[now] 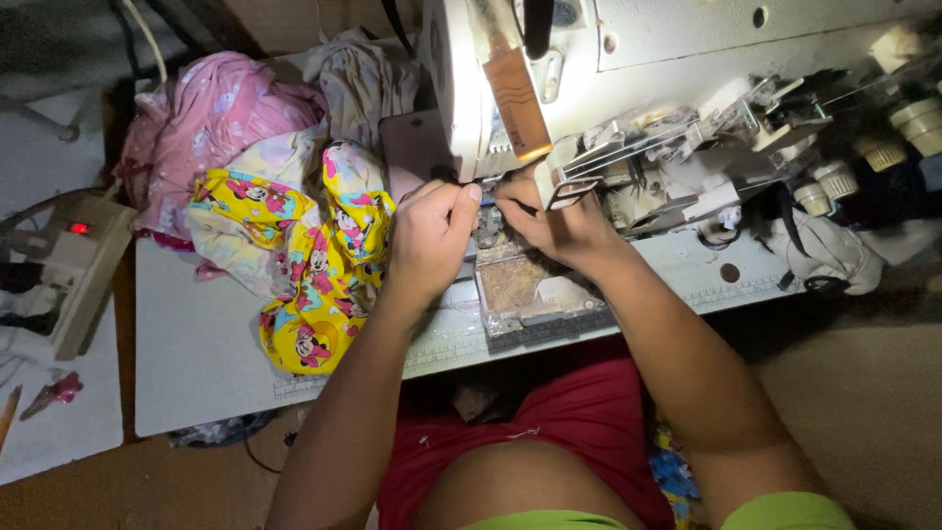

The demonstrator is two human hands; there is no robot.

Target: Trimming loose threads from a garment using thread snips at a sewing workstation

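Head view looks down on a white sewing machine (687,59) standing on a pale work table (196,344), with both bare hands brought together just below the machine's head at the needle area. Left hand (429,240) is curled, thumb and forefinger pinched together near the machine's front edge; whatever sits between the fingertips is too small to make out. Right hand (554,221) is also bent, its fingers tucked in under the metal presser parts (579,177), and how far they are closed or what they grasp cannot be told, since the machine parts hide the tips. Directly under the two hands lies an open lint-filled compartment (530,285) in the machine bed. Left of the left wrist, touching the forearm, sits a crumpled yellow cartoon-print fabric (314,285), which spills over the table's front edge. Behind it lies a heap of pink cloth (206,118) and some pale cloth (363,74). At the far left a beige box with a red light (78,255) rests on a separate surface. Red shorts (579,422) show on the person's lap below the table.
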